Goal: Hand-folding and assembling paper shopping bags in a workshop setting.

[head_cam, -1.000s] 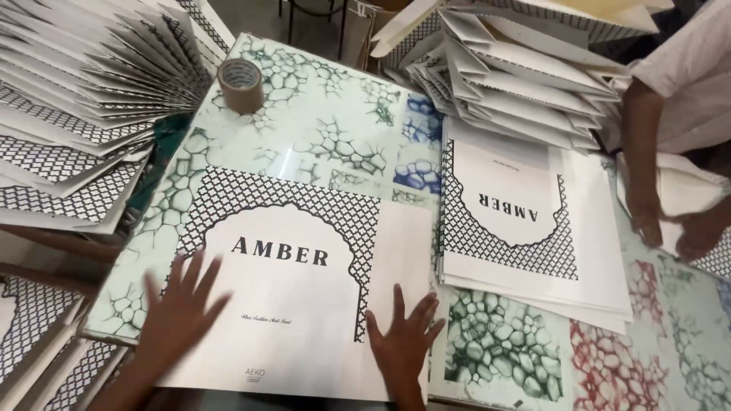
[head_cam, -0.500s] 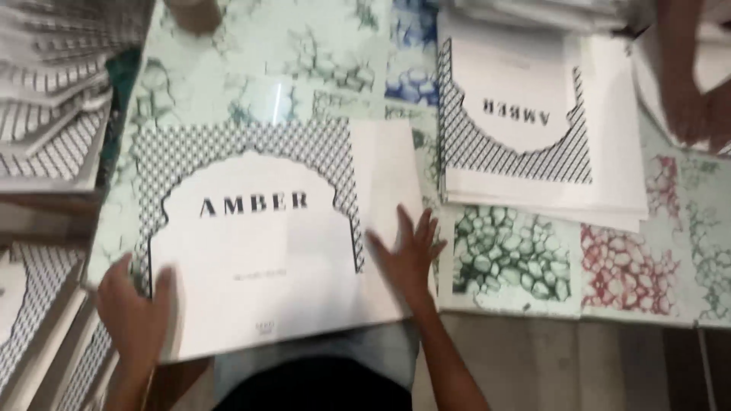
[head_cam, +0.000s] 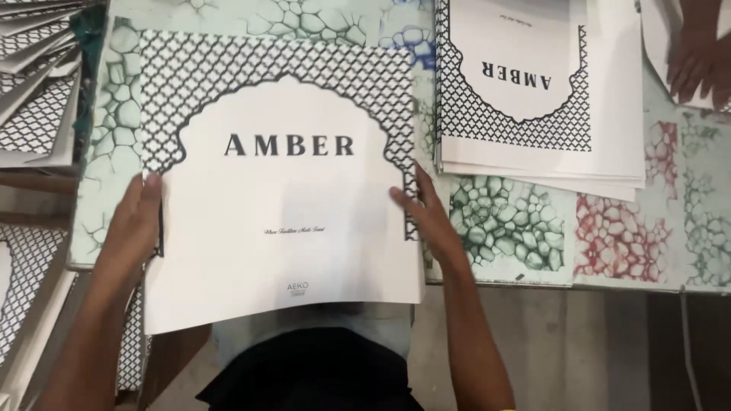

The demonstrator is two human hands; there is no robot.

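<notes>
A large white printed sheet with a black lattice arch border and dark lettering lies over the table's near edge, overhanging toward me. My left hand grips its left edge, thumb on top. The fingers of my right hand hold its right edge. Under the sheet is a table covering with green, red and blue cell patterns.
A stack of matching printed sheets lies at the upper right, turned the other way. Another person's hand rests at the far right. Piles of folded lattice-printed pieces stand at the left. Grey floor shows below the table edge.
The sheet has been pulled toward me past the table edge. Both my hands moved from lying flat on its lower part to gripping its left and right edges.
</notes>
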